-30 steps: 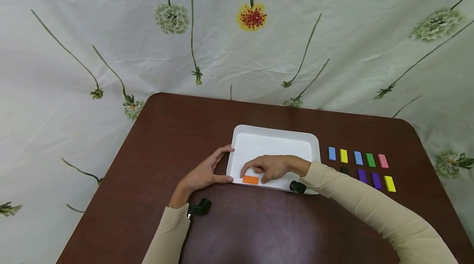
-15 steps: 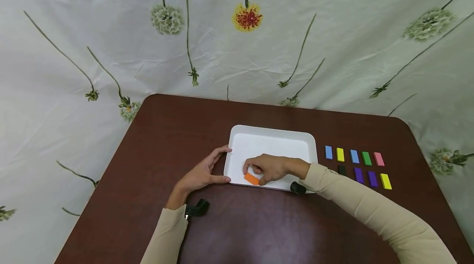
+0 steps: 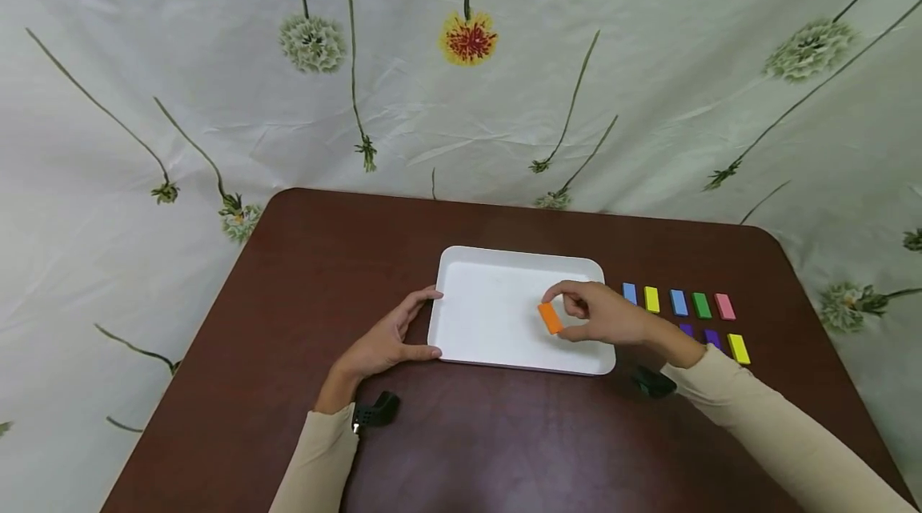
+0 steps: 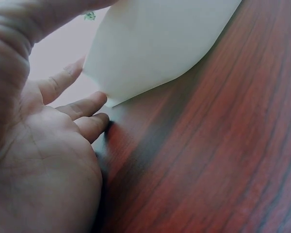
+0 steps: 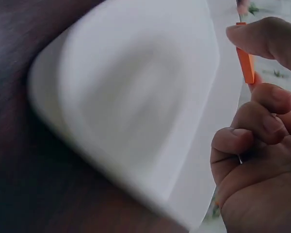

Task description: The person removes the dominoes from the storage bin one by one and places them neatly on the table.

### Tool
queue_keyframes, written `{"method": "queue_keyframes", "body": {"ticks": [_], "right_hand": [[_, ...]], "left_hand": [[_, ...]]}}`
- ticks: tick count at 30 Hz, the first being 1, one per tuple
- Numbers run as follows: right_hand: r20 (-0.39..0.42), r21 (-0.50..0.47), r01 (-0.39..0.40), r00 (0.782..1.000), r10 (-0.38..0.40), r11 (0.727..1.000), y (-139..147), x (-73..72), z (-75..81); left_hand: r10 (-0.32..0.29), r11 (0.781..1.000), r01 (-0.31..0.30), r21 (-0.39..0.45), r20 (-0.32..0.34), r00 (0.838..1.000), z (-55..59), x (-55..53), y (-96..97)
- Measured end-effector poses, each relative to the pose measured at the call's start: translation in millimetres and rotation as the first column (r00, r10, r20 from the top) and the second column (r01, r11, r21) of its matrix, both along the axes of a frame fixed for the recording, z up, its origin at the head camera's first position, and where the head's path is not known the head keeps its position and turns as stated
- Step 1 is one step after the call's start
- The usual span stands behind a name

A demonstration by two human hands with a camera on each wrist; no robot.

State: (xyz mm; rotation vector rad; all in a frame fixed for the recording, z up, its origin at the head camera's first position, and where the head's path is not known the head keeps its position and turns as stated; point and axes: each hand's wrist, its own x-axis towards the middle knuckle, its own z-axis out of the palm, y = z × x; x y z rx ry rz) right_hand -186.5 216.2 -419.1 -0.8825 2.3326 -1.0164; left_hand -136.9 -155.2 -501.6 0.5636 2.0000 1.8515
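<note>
Between thumb and index finger my right hand [image 3: 611, 316] pinches an orange rectangular block [image 3: 551, 318] above the right half of a white tray [image 3: 483, 313]. In the right wrist view the block [image 5: 247, 63] is seen edge-on near the thumb, while the other fingers curl beside it. My left hand [image 3: 383, 342] touches the tray's left side, its thumb near the front corner and its fingers farther back. From the left wrist view, the fingertips of that hand [image 4: 43, 145] meet the tray's outer wall [image 4: 150, 43].
Right of the tray lie two rows of coloured blocks: blue, yellow [image 3: 651, 299], green [image 3: 702, 306], pink [image 3: 725, 306] and purple ones. My right forearm partly covers the front row. A brown table [image 3: 346, 257] bears everything, with a flower-print cloth [image 3: 403, 97] behind it.
My right hand has taken the orange block from the tray's front left, lifted it and carried it to the right. The left hand still rests against the tray's side.
</note>
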Motion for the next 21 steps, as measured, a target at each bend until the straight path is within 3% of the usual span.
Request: {"method": "queue_keyframes", "body": {"ticks": [5, 8, 11, 14, 21], "right_hand": [[0.000, -0.073, 0.167, 0.986, -0.167, 0.983, 51.2, 10.6, -3.4], [-0.055, -0.076, 0.251, 0.965, -0.256, 0.965, 77.3, 15.6, -5.7], [-0.125, -0.020, 0.318, 0.940, -0.318, 0.948, 96.8, 19.4, -9.2], [-0.168, 0.041, 0.353, 0.925, -0.342, 0.935, 107.9, 21.3, -16.4], [-0.218, 0.133, 0.351, 0.923, -0.318, 0.927, 107.8, 24.5, -31.5]], "left_hand": [[-0.017, 0.999, 0.017, 0.032, 0.003, 1.000, -1.1, -1.0, -0.3], [-0.020, 0.998, 0.019, 0.064, 0.004, 1.000, -1.5, -2.8, -0.8], [-0.014, 0.997, 0.014, 0.072, 0.010, 1.000, -1.2, -4.4, -1.4], [-0.010, 0.998, 0.009, 0.055, 0.018, 1.000, 0.1, -4.4, -3.7], [0.008, 1.000, -0.008, 0.026, 0.018, 1.000, 0.7, -3.4, -10.1]]}}
